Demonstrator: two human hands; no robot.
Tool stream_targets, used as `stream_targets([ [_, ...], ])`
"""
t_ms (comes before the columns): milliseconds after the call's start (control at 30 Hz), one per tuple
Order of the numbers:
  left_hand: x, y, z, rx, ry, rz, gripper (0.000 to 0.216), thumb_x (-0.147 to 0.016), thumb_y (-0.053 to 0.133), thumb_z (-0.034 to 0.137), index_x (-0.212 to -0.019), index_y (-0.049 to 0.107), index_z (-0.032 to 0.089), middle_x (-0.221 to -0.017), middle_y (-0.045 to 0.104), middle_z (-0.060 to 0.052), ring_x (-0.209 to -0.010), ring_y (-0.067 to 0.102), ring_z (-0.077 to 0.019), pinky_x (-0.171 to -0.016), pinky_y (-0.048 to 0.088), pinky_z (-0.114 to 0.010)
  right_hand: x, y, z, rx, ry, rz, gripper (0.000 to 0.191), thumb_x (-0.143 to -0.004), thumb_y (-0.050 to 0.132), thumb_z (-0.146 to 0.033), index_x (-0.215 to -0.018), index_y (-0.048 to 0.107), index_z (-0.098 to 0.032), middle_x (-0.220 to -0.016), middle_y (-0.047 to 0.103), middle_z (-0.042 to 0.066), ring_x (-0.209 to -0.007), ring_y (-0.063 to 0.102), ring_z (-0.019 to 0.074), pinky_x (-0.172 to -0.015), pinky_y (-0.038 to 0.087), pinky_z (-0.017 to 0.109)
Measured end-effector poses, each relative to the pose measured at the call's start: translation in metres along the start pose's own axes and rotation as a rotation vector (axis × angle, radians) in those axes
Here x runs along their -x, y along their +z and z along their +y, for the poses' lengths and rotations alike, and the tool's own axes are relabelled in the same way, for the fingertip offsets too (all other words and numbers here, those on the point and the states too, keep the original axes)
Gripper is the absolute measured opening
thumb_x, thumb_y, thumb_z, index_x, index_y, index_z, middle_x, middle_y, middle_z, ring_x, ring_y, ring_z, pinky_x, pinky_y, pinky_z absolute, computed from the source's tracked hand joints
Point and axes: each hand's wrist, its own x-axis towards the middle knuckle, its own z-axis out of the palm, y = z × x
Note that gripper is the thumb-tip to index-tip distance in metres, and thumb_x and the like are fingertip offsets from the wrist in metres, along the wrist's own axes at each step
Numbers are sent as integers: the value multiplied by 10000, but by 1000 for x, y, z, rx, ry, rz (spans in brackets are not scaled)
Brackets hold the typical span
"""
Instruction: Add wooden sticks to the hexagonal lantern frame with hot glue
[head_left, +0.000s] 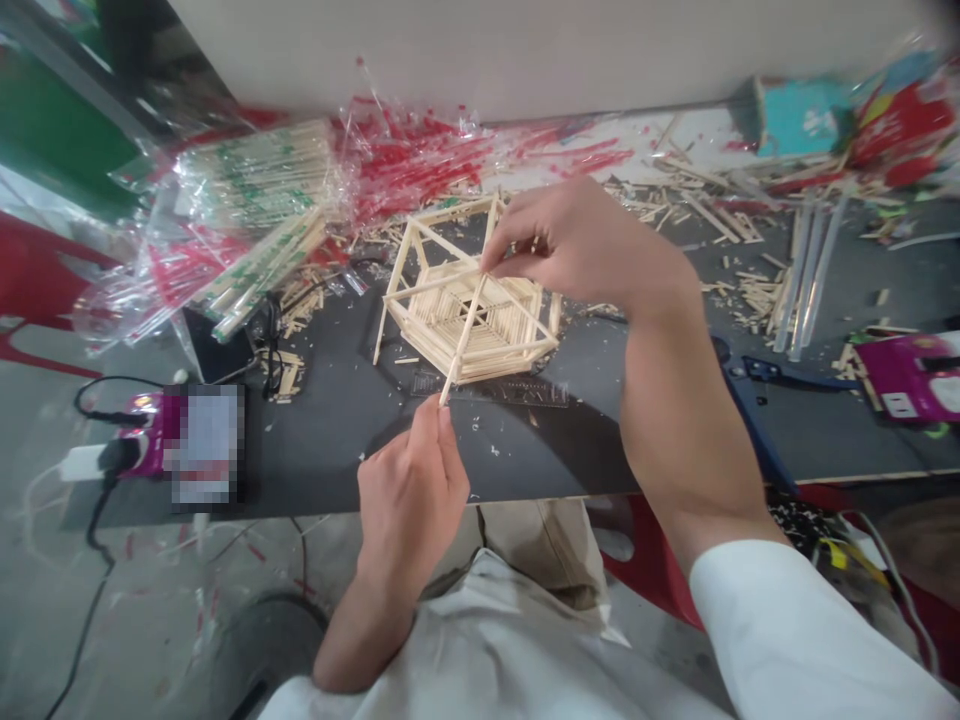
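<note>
A hexagonal frame of layered wooden sticks (420,320) stands on the dark table, with a spiral of sticks across its base. One long wooden stick (466,332) slants across the near side of it. My left hand (412,490) pinches that stick's lower end between thumb and fingers, just in front of the frame. At its upper end, over the frame, the thumb and fingertips of my right hand (562,240) are closed on the stick. Under the frame's near edge lies a clear ruler (510,390).
Bagged sticks (255,170) and red plastic wrappers (412,150) are heaped at the back left. Stick offcuts (754,295) and clear glue sticks (810,270) lie right. A blue-handled tool (757,420) reaches the front edge. Purple power strips (907,375) and cables flank the table.
</note>
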Motion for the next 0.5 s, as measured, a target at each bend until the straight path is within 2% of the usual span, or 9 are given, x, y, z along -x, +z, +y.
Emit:
stream_targets([
  [200,4,6,1,41,-21,24,346,-1102,383,258,-1114,718,170,-527,609,28,-443,549,-144,-493,297,-261,-1,3,-4,-7,11,1,194,-974,649,-410,-925,789,-285,-960,783,40,-855,651,219,-737,519,376],
  [500,-1,5,10,13,-65,-2,347,-1093,370,267,-991,690,182,-517,580,17,-427,496,-139,-497,243,-270,-3,5,-4,-5,15,-13,178,-955,673,-409,-885,777,-283,-996,757,38,-817,633,202,-736,519,377],
])
